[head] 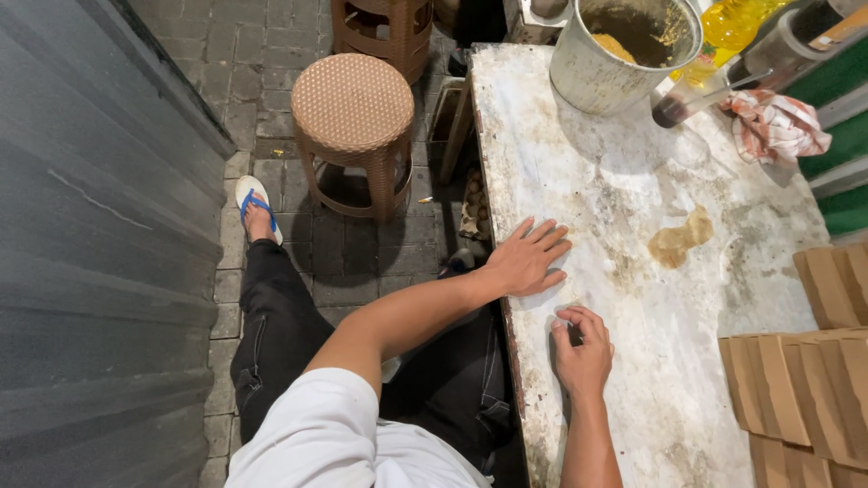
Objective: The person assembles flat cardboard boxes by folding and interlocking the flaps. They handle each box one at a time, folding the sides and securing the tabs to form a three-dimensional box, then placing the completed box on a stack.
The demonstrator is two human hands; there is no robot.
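My left hand (pixel 529 258) lies flat on the near left edge of a stained white marble table (pixel 633 181), fingers spread and holding nothing. My right hand (pixel 583 348) rests on the table just below it. Its fingers are curled in against the thumb, with a small dark gap between them; I cannot tell whether anything is pinched there. A thin brownish smear of dough or batter (pixel 683 237) lies on the tabletop to the right of my left hand, apart from both hands.
At the table's far end stand a metal bucket (pixel 597 72) of yellowish batter, a yellow oil bottle (pixel 732 23), a glass with a spoon (pixel 678 104) and a red-and-white cloth (pixel 778 126). Stacked brown cardboard boxes (pixel 805 389) fill the right. A wicker stool (pixel 353 117) stands left, beside a grey corrugated wall (pixel 90 271).
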